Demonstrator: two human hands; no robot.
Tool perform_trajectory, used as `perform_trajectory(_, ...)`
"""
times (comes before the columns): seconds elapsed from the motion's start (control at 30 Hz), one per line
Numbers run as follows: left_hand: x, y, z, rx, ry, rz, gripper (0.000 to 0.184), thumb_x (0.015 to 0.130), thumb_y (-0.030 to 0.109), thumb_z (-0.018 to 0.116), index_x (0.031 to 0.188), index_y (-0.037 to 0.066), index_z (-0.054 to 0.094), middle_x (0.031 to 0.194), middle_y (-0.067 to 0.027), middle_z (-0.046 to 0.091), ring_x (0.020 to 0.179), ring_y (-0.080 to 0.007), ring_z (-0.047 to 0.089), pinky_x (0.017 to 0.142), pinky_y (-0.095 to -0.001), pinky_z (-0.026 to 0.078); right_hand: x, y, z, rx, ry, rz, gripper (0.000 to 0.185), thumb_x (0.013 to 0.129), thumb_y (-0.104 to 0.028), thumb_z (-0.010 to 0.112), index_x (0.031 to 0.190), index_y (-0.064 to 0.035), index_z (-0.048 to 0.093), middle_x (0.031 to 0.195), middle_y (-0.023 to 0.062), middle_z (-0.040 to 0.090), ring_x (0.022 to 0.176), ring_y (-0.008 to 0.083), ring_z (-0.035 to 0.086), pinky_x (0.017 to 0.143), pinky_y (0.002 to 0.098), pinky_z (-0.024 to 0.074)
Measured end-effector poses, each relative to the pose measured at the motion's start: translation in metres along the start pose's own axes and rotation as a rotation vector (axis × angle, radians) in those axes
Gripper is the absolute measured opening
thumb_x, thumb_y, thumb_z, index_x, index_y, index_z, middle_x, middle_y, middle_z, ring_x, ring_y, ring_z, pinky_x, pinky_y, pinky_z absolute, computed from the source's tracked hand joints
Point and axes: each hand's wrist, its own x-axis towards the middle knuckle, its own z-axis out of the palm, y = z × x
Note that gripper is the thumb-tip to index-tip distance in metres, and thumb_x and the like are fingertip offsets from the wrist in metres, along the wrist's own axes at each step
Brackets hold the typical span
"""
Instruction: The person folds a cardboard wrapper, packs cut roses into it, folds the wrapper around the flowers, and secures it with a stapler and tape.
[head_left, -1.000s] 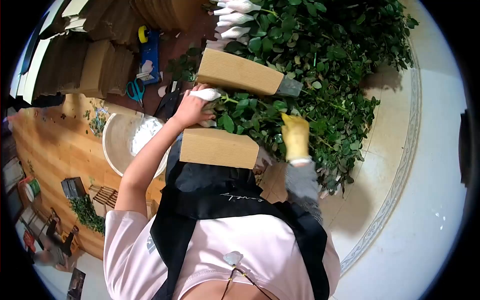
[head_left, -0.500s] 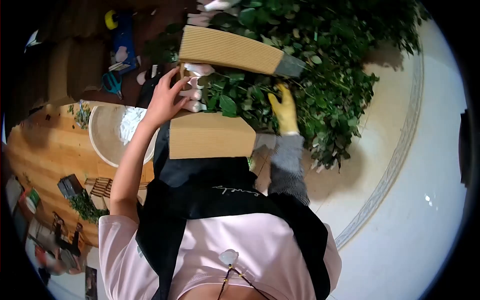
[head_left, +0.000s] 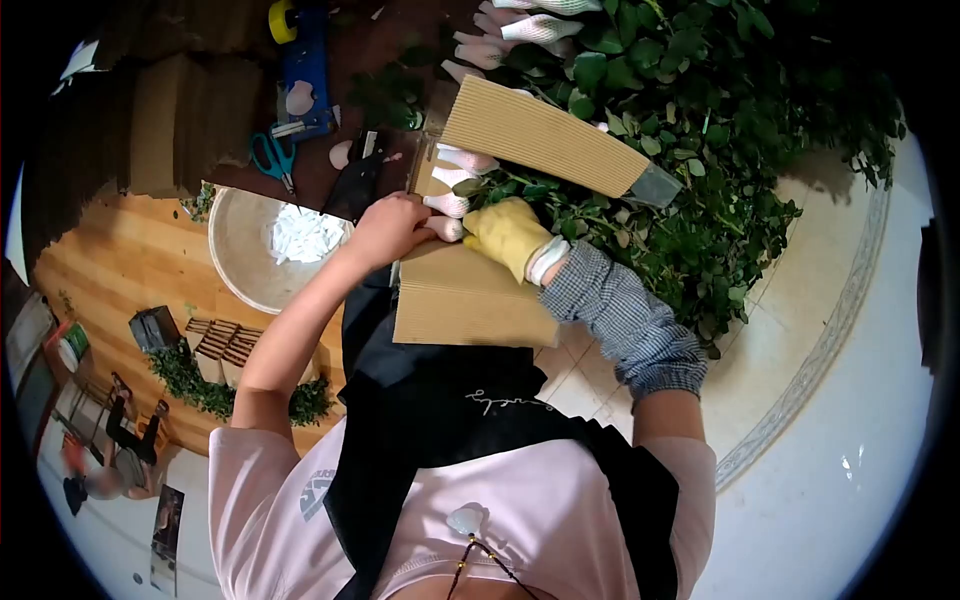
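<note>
Roses with net-sleeved buds (head_left: pixel 450 206) lie in a row between an upper corrugated cardboard flap (head_left: pixel 545 135) and a lower cardboard flap (head_left: pixel 475 295). My bare left hand (head_left: pixel 393 228) is at the lowest bud's tip, its fingers bent and closed round the end. My right hand (head_left: pixel 507 238), in a yellow glove, rests above the lower flap. Its fingers are curled at the base of that same bud, where the stem is partly hidden by the glove. Green leaves (head_left: pixel 640 240) stretch away to the right.
More sleeved buds (head_left: pixel 540 30) lie at the top. Teal scissors (head_left: pixel 273 160), a blue tape dispenser (head_left: pixel 305 70) and stacked cardboard (head_left: pixel 160 125) are on the left. Below them stands a round bin (head_left: pixel 235 250) with white pieces. A person (head_left: pixel 125 450) sits far off at lower left.
My right hand has come left from the leaves to the lowest bud. My left hand has lowered from the upper buds, its spread fingers now closed. The whole view has shifted.
</note>
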Motion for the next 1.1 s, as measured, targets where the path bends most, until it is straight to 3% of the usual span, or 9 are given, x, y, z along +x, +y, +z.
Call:
perform_trajectory(0.2,0.0,0.007,-0.01,-0.13,0.012,0.064,0.025,0.086,0.024,0.072,0.075,0.003,0.064,0.077,-0.0136,0.063,0.081,-0.034,0.063,0.071,-0.0431,0.052,-0.005,0.007,0.017,0.126,0.266,-0.043,0.026,0.088,-0.034,0.066,0.084,-0.0086,0.065,0.079,0.0123,0.069,0.08,0.0325,0.068,0.074,0.0446,0.0528)
perform_trajectory(0.43,-0.003,-0.001,0.003,0.057,0.187,0.287,0.03,0.089,0.026,0.07,0.071,0.003,0.063,0.076,-0.0096,0.061,0.072,-0.027,0.061,0.065,-0.0377,0.051,-0.011,0.003,0.017,0.008,0.237,-0.023,0.021,0.091,-0.03,0.061,0.093,-0.0095,0.067,0.083,0.0106,0.072,0.081,0.0286,0.07,0.073,0.0409,0.0545)
perform_trajectory(0.5,-0.003,-0.012,0.013,-0.635,0.042,0.075,0.03,0.094,0.021,0.064,0.071,0.003,0.062,0.073,-0.0092,0.055,0.067,-0.0186,0.055,0.065,-0.0344,0.048,-0.003,0.004,0.023,-0.02,0.244,-0.028,0.017,0.09,-0.026,0.06,0.092,-0.0105,0.067,0.081,0.0084,0.072,0.077,0.0283,0.071,0.069,0.0413,0.0545)
perform_trajectory(0.63,-0.038,-0.019,-0.011,-1.274,0.775,-0.489,0.027,0.098,0.015,0.058,0.073,0.004,0.06,0.074,0.0064,0.057,0.067,-0.0049,0.048,0.062,-0.0231,0.04,-0.006,0.001,0.026,-0.115,0.173,0.068,0.015,0.092,-0.024,0.06,0.094,-0.0108,0.067,0.082,0.0087,0.073,0.077,0.0272,0.071,0.067,0.0415,0.0547)
perform_trajectory(0.7,-0.047,-0.025,-0.031,-0.555,0.917,-0.118,0.017,0.091,0.006,0.059,0.075,-0.001,0.057,0.073,0.0004,0.053,0.069,-0.0075,0.049,0.066,-0.0236,0.042,-0.025,0.006,0.012,0.072,0.297,-0.114,0.019,0.093,-0.028,0.061,0.096,-0.0098,0.067,0.083,0.0099,0.073,0.078,0.0264,0.071,0.067,0.0415,0.0548)
perform_trajectory(0.77,-0.044,-0.018,-0.021,-0.5,0.8,0.017,0.011,0.088,0.002,0.059,0.078,-0.003,0.057,0.074,-0.0034,0.054,0.07,-0.0106,0.051,0.068,-0.0259,0.044,-0.037,-0.005,-0.012,0.224,0.491,-0.176,0.026,0.093,-0.034,0.062,0.096,-0.0082,0.067,0.083,0.0109,0.072,0.079,0.0264,0.071,0.069,0.0416,0.0548)
perform_trajectory(0.83,-0.033,-0.006,-0.015,-0.648,0.331,-0.411,0.019,0.089,0.01,0.067,0.081,0.0,0.053,0.083,-0.0082,0.063,0.075,-0.0232,0.063,0.068,-0.0348,0.05,-0.045,-0.024,-0.047,0.182,0.469,0.049,0.026,0.091,-0.032,0.066,0.099,-0.0072,0.067,0.084,0.0138,0.071,0.08,0.0311,0.069,0.073,0.0426,0.0543)
perform_trajectory(0.97,0.004,0.009,0.006,-0.093,0.276,-0.013,0.03,0.089,0.027,0.07,0.082,0.002,0.056,0.087,-0.0174,0.066,0.087,-0.0371,0.064,0.069,-0.0454,0.051,-0.001,0.001,0.001,-0.097,0.231,0.242,0.029,0.094,-0.037,0.059,0.099,-0.0095,0.068,0.084,0.0117,0.073,0.079,0.0295,0.07,0.072,0.0417,0.055)
perform_trajectory(1.1,-0.01,-0.015,0.026,-0.627,0.47,0.014,0.014,0.092,0.013,0.061,0.085,0.0,0.06,0.081,-0.01,0.063,0.076,-0.0242,0.063,0.07,-0.0352,0.05,0.005,0.007,0.016,-0.146,0.258,0.273,0.025,0.093,-0.033,0.058,0.096,-0.0102,0.068,0.082,0.0104,0.073,0.078,0.0294,0.071,0.071,0.0406,0.0548)
